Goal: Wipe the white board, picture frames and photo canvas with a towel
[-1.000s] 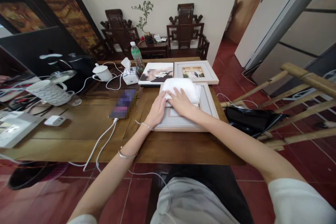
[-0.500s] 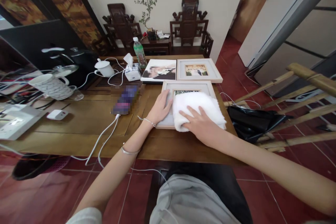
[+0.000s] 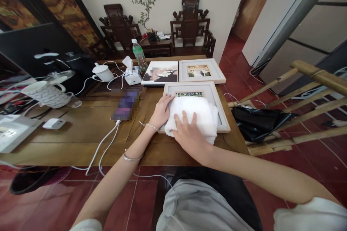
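Note:
A pale wooden picture frame (image 3: pixel 223 124) lies flat near the table's front edge. Across its middle and lower left is a folded white fluffy towel (image 3: pixel 202 106), covering most of the picture inside. My right hand (image 3: pixel 189 133) holds the towel down against the frame, fingers spread over the top of the cloth. On the frame's left edge rests my left hand (image 3: pixel 162 111), open, its fingers stretched out and its thumb close to the towel. The towel's left side hides part of that hand's surroundings.
Behind the frame lie a second framed picture (image 3: pixel 217 75) and a photo panel (image 3: pixel 159 73). Leftward are a phone (image 3: pixel 126 106) on a cable, a tissue box (image 3: pixel 132 77), a green bottle (image 3: pixel 139 54), a lidded cup (image 3: pixel 104 73) and a mug (image 3: pixel 45 94). A bamboo chair (image 3: pixel 311 74) stands right.
My right hand has slid the towel left and slightly toward me, uncovering the frame's right side. My left hand stays on the left edge. The whole view has shifted slightly.

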`<state>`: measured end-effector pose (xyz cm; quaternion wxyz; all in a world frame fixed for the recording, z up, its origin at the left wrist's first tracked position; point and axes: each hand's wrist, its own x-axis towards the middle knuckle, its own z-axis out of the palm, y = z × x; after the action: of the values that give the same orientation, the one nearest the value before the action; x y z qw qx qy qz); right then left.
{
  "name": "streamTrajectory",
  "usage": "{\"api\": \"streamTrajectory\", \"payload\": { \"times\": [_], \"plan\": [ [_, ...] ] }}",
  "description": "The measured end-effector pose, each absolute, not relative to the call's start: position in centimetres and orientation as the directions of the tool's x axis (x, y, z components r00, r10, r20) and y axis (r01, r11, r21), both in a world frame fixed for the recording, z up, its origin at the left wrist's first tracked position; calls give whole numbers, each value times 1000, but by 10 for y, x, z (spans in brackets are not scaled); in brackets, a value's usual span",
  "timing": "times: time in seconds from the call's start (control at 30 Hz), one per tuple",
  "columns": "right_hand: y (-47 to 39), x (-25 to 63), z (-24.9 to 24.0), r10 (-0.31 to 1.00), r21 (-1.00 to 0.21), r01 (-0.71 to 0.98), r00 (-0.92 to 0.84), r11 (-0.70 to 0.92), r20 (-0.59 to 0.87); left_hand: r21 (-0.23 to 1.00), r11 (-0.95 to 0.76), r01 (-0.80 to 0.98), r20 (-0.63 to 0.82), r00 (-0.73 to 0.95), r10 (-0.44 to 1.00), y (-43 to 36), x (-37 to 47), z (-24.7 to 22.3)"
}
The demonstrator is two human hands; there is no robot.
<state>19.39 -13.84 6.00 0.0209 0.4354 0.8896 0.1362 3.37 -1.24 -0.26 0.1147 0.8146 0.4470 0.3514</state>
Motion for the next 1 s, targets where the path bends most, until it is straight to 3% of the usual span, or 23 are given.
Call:
{"api": "streamTrajectory", "payload": {
  "times": [0.4,0.77,1.0],
  "plan": [
    [-150,288,68,822,335,777,-570,533,12,504,-571,648,443,374,815,-12,35,-4],
    [-129,212,55,709,246,725,-686,644,165,443,-584,680,429,412,804,-12,34,-6],
    [-153,289,59,808,273,810,-569,518,153,440,-582,684,420,416,807,-14,36,-3]
  ]
}}
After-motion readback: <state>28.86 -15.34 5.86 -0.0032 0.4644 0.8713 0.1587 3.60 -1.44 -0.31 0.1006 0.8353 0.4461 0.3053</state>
